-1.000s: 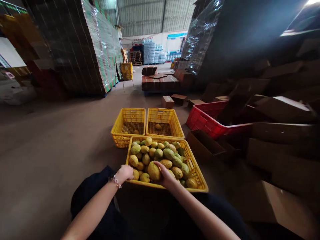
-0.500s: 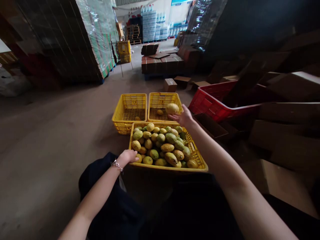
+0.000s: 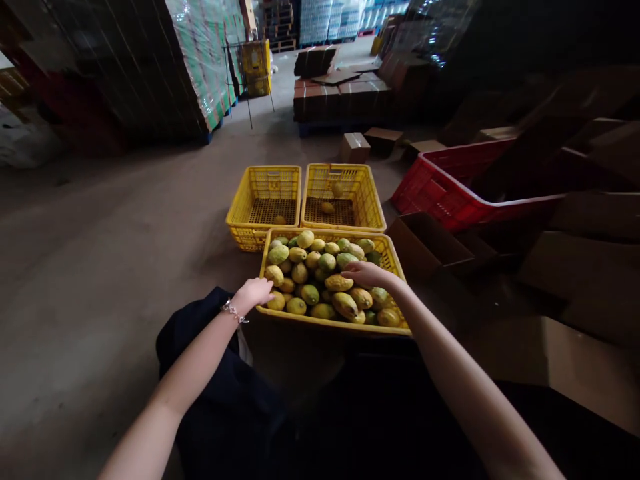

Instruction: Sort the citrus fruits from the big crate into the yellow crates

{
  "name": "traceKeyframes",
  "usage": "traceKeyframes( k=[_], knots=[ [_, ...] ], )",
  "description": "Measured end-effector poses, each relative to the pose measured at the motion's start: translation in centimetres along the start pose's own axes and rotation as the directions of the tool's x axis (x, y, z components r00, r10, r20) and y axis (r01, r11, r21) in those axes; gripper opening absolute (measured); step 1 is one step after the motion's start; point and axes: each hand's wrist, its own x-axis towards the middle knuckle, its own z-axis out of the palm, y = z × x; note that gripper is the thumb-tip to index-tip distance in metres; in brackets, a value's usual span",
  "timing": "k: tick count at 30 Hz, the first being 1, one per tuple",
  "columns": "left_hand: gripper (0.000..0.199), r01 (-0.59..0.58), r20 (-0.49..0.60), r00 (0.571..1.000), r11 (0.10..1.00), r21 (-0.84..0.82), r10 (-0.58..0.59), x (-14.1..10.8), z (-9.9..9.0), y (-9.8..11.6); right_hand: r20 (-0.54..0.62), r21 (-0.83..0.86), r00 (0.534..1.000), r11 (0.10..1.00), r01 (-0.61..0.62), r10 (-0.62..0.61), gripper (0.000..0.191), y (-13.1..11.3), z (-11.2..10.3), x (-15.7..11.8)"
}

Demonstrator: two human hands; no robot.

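Note:
A yellow plastic crate (image 3: 340, 325) in front of me is heaped with oval, yellow-to-green fruit (image 3: 310, 293). My left hand (image 3: 254, 295) is closed over this crate's left rim, its fingertips beside the fruit. My right hand (image 3: 371, 275) reaches palm down over the heap, fingers stretched onto or just above a green fruit (image 3: 347, 261); contact is hard to tell. Behind stand two more yellow crates. In the right one (image 3: 345, 167) are a fruit on the floor (image 3: 327, 208) and a blurred one higher up (image 3: 337, 190). The left one (image 3: 274, 171) holds one fruit (image 3: 279, 219).
A red crate (image 3: 440, 193) stands tilted at the right, beside an open cardboard box (image 3: 430, 243) and several other cartons. Farther back are a pallet of flat cardboard (image 3: 340, 100), a wire stand (image 3: 250, 80) and a wrapped tall stack (image 3: 200, 60).
My right hand has let go of a fruit over the right rear crate and come back over the heap. My left hand stays at the rim. The view has tipped downward.

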Motion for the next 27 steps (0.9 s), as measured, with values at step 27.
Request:
traceKeyframes(
  k=[27],
  knots=[
    [0.030, -0.171, -0.079, 0.978, 0.961, 0.216, 0.192, 3.8, 2.4, 2.4, -0.077, 0.000, 0.996, 0.999, -0.042, 0.042, 0.019, 1.6, 3.2, -2.5]
  ],
)
